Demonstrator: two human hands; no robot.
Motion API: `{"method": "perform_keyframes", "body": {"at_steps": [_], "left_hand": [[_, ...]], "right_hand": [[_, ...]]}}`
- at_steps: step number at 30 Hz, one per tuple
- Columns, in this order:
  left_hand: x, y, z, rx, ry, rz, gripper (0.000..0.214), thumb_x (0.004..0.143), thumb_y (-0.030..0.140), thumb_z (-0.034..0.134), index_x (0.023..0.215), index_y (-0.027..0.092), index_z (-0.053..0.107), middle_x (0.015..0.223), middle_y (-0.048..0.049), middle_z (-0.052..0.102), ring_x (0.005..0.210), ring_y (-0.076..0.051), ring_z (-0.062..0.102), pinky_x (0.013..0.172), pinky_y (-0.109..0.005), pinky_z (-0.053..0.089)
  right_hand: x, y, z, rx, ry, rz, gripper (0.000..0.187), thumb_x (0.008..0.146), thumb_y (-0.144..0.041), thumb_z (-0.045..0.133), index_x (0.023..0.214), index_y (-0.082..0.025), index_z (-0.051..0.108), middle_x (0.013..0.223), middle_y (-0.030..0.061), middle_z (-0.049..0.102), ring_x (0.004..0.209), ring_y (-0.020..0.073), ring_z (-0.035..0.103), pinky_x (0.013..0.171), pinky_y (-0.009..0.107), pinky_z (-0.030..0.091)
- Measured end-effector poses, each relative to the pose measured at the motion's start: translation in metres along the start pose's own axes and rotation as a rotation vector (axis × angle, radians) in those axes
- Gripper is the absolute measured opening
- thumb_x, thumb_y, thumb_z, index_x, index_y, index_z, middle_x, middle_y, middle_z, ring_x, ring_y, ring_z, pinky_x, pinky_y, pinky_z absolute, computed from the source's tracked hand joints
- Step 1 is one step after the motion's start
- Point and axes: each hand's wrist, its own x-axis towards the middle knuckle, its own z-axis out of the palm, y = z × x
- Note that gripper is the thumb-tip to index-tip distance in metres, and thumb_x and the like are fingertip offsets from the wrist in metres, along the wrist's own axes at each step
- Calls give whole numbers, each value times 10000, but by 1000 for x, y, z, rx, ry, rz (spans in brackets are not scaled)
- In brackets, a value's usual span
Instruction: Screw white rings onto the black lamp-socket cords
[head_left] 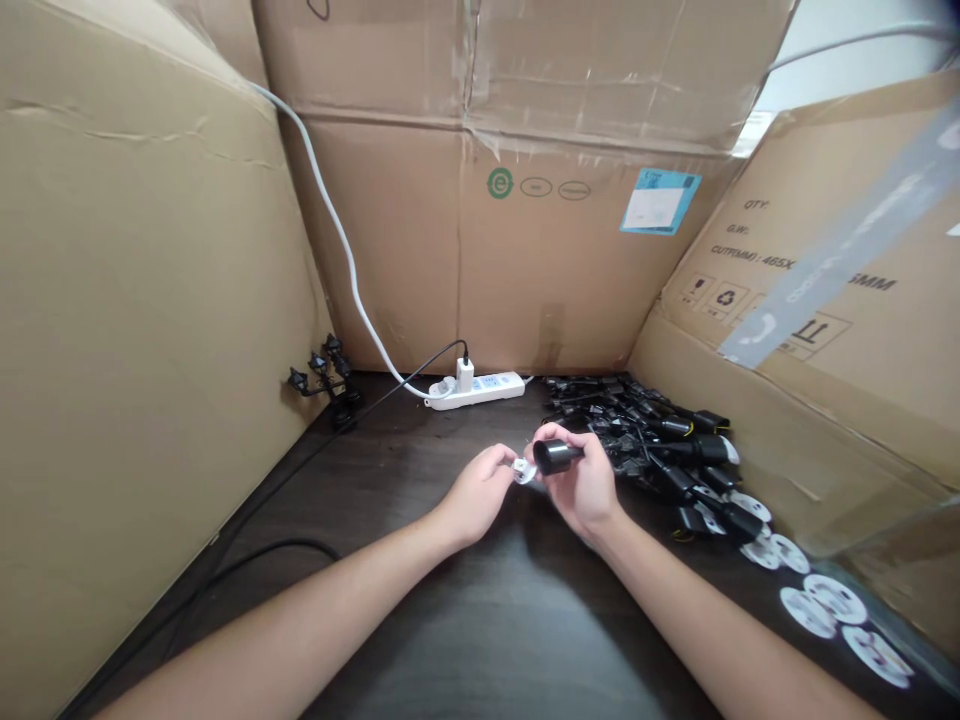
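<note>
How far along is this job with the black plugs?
Apparently done: a small cluster of black plugs beside the left carton. In hand: the right hand holds a black plug next to a white piece pinched by the left hand. Left: a large heap of black plugs and white discs.

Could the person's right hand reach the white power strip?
Probably yes: nothing appears to stand between the right hand and the white power strip, though the hand holds a black cylindrical part.
</note>
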Motion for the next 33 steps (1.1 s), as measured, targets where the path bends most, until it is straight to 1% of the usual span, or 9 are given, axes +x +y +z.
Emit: {"method": "perform_keyframes", "body": {"at_steps": [5, 10, 13, 16, 18, 21, 27, 30, 33], "left_hand": [[2, 2, 0, -182, -56, -91, 123, 776, 316, 528, 772, 201, 486, 597, 72, 399, 492, -83, 307, 473, -213, 250], [2, 3, -3, -265, -141, -135, 167, 767, 343, 556, 725, 210, 463, 521, 95, 330, 446, -81, 293, 436, -209, 279], [3, 3, -4, -346, -74, -119, 166, 761, 337, 563, 724, 206, 468, 516, 101, 324, 437, -71, 265, 424, -197, 289], [3, 1, -5, -456, 28, -88, 174, 754, 338, 577, 740, 200, 472, 566, 89, 384, 447, -59, 255, 407, -179, 271], [4, 1, -5, -503, 64, -67, 173, 747, 330, 592, 757, 191, 488, 608, 73, 447, 454, -51, 254, 403, -172, 266], [5, 0, -6, -515, 98, -53, 189, 738, 326, 631, 773, 183, 512, 569, 85, 427, 441, -44, 241, 401, -168, 260], [4, -1, -8, -532, 83, -36, 255, 761, 385, 681, 820, 182, 539, 499, 118, 323, 423, -48, 233, 407, -168, 250], [4, -2, -8, -557, 65, -61, 245, 771, 381, 670, 843, 188, 537, 496, 121, 304, 425, -51, 224, 412, -164, 231], [3, -2, -8, -571, 61, -68, 225, 774, 367, 656, 841, 191, 533, 516, 116, 298, 427, -53, 229, 413, -161, 221]], "right_hand": [[0, 1, 2, -33, 14, -29, 263, 800, -365, 467, 672, -200, 627, 607, 34, 594, 591, 196, 531, 566, 294, 453], [1, 5, 0, -90, 30, -60, 274, 822, -386, 452, 699, -213, 625, 620, 35, 621, 675, 245, 628, 617, 334, 505], [2, 12, -5, -175, 84, -153, 294, 874, -406, 461, 762, -214, 652, 696, 30, 656, 713, 231, 654, 657, 329, 527], [2, 20, -8, -352, 134, -279, 346, 936, -476, 469, 860, -217, 686, 816, 36, 676, 749, 217, 663, 634, 316, 542], [0, 24, -9, -460, 122, -317, 402, 960, -534, 451, 958, -217, 699, 886, 52, 692, 739, 213, 666, 588, 309, 540], [-1, 27, -8, -588, 78, -346, 457, 969, -579, 443, 1052, -220, 712, 884, 61, 712, 688, 205, 661, 531, 295, 512], [0, 31, -8, -660, 17, -333, 361, 951, -513, 539, 1109, -234, 705, 843, 43, 714, 648, 186, 652, 485, 265, 467], [-1, 32, -7, -648, -28, -314, 327, 884, -428, 665, 1142, -227, 658, 881, 37, 705, 675, 175, 647, 530, 266, 500], [0, 35, -7, -646, -41, -324, 337, 850, -373, 709, 1147, -230, 637, 907, 36, 701, 718, 177, 655, 610, 288, 539]]}}
